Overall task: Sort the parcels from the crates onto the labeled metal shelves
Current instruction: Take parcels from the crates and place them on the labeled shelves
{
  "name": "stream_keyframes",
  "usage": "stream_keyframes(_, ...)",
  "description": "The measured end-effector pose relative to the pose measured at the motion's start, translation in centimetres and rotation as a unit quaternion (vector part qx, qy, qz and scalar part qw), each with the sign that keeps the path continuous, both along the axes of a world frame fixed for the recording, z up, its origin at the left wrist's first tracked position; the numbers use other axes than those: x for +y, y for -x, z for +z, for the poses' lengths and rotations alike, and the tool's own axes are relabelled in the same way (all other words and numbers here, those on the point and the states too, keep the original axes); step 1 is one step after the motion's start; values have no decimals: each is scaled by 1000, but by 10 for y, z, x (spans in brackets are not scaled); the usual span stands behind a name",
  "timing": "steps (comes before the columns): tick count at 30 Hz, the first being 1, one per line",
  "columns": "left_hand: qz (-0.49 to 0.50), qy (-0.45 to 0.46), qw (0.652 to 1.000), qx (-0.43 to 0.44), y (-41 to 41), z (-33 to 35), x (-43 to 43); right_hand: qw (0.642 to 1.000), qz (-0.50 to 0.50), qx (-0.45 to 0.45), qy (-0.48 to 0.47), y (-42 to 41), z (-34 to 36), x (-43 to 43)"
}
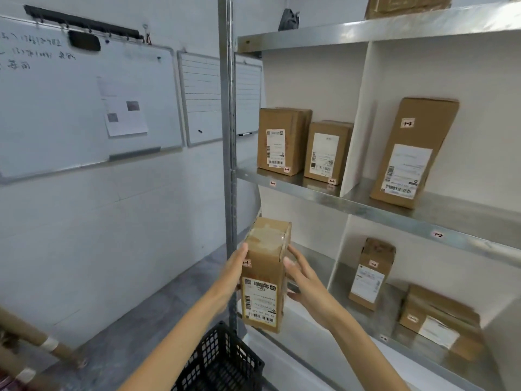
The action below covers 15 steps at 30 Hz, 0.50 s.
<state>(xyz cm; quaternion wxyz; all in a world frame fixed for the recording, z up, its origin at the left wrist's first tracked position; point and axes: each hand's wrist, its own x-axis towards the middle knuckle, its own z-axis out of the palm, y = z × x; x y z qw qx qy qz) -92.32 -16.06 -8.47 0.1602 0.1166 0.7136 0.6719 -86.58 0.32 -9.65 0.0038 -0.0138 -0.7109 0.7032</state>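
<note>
"1-1" is shown on a shelf tag (272, 183), on the left box (282, 142) and on the middle box (327, 150); "1-2" is shown on the tall box (414, 153) and a second shelf tag (437, 235); whiteboard (84, 103) handwriting and the held box (263, 266) label cannot be read

Hands: two, left hand (235, 266) and right hand (303, 280). Parcels: one held parcel (263, 277) before the rack (227, 108); one top parcel (406, 5); three middle parcels (325, 153); perhaps three blurred lower parcels (370, 275). Whiteboards (70, 103): two, left of the rack. Crate (222, 359): one, at its foot.
</note>
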Motion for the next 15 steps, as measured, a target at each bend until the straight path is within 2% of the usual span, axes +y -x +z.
stream_keyframes(8, -28, 56, 998, -2, 52, -26, 40, 997, -41, -31, 53, 50, -32, 30)
stream_keyframes(15, -76, 107, 991, -16, 139, -46, 73, 992, -100, -41, 63, 118, -43, 55)
